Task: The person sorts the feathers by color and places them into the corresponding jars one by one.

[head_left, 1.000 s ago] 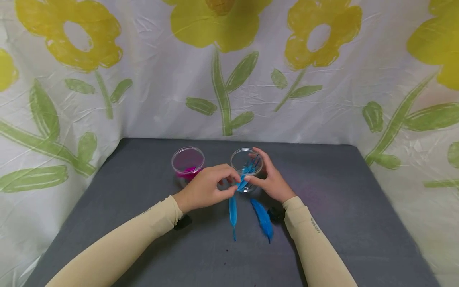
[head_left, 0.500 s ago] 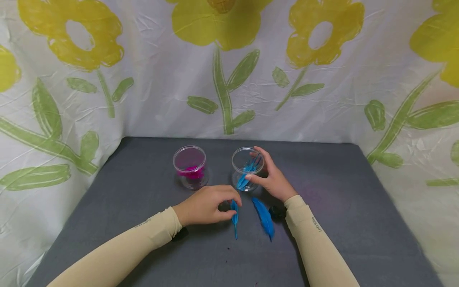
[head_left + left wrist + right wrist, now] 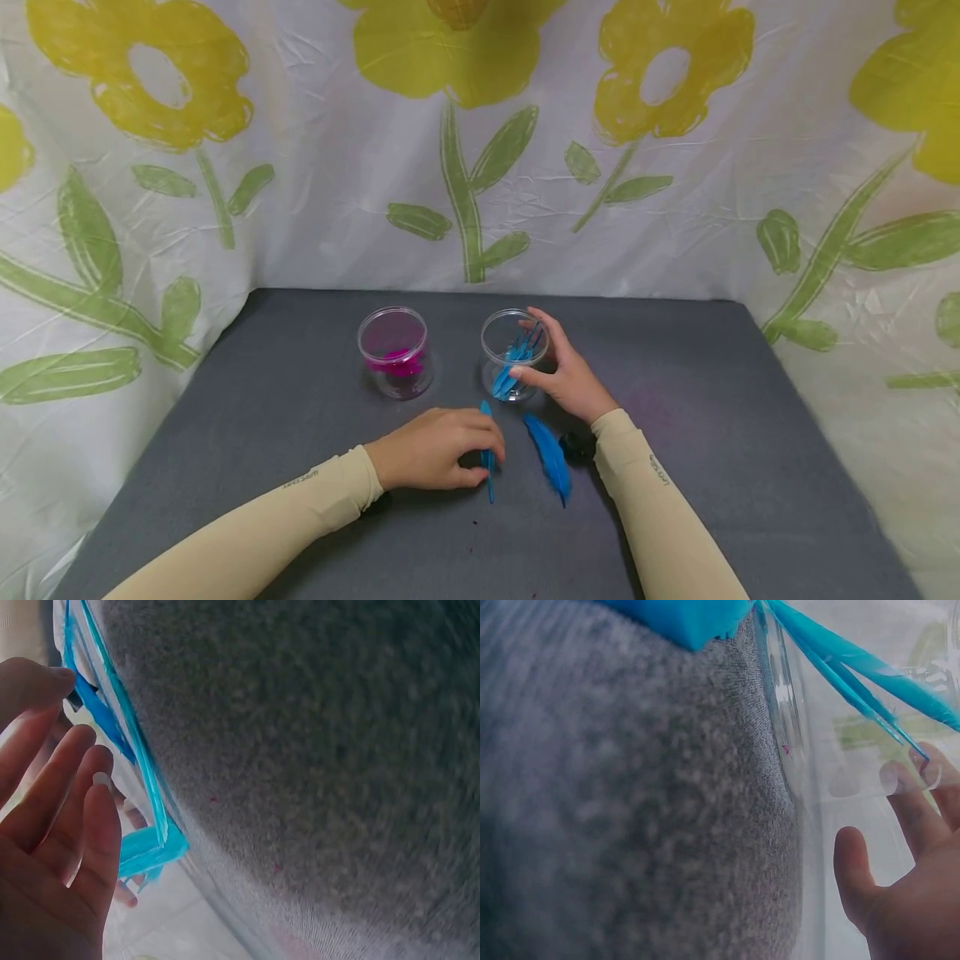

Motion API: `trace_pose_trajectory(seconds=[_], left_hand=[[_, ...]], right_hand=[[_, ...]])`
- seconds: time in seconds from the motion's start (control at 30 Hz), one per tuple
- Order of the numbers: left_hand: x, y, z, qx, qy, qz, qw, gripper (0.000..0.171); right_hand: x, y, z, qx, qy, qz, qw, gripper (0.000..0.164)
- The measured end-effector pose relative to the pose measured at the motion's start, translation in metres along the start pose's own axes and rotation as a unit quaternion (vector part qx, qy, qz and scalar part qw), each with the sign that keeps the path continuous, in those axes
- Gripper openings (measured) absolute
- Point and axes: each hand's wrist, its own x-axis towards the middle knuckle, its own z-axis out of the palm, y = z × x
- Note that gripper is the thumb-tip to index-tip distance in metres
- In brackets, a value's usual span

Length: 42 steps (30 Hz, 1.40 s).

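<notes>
My left hand [image 3: 442, 447] hovers over a slim blue feather [image 3: 491, 492] lying on the table, its thumb and fingers apart on either side of the shaft. In the left wrist view, the fingers of the left hand [image 3: 60, 817] are spread beside the feather [image 3: 127, 712]. My right hand [image 3: 566, 375] holds a clear round jar [image 3: 491, 371] by its right side, thumb in front and fingers behind. Several blue feathers [image 3: 510, 371] lean inside that jar. A wider blue feather [image 3: 550, 458] lies on the table in front of the right hand.
To the left stands a second clear jar [image 3: 401, 390] with bright pink feathers [image 3: 400, 362] low inside. Both jars stand on the grey table [image 3: 315, 383], backed by a flower-printed white curtain [image 3: 330, 200]. Tiny dark specks dot the cloth near the front.
My left hand has drawn back from the right jar toward me, leaving another blue feather inside, and come down over the slim feather. The right hand has stayed on the jar.
</notes>
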Motion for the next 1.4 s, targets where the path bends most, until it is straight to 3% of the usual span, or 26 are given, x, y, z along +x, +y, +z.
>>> trace_pose_trajectory(seconds=[0.23, 0.47, 0.77, 1.03, 1.4], left_hand=[[0.0, 0.001, 0.005, 0.01, -0.032, 0.014, 0.9993, 0.015], [0.003, 0.003, 0.007, 0.053, -0.048, 0.029, 0.997, 0.013], [0.013, 0.014, 0.004, 0.168, -0.053, 0.083, 0.9809, 0.011], [0.016, 0.017, 0.005, 0.199, -0.061, 0.089, 0.9741, 0.008], [0.018, 0.022, 0.005, 0.247, -0.058, 0.105, 0.9617, 0.007]], right_hand=[[0.002, 0.004, 0.0, -0.004, 0.0, 0.001, 1.0, 0.09], [0.001, 0.004, 0.0, -0.013, 0.002, 0.003, 1.0, 0.09], [-0.001, -0.002, 0.0, -0.002, -0.003, 0.014, 1.0, 0.091], [-0.007, -0.028, -0.002, 0.0, -0.014, 0.02, 1.0, 0.091], [0.0, 0.002, 0.0, -0.006, -0.001, 0.007, 1.0, 0.089]])
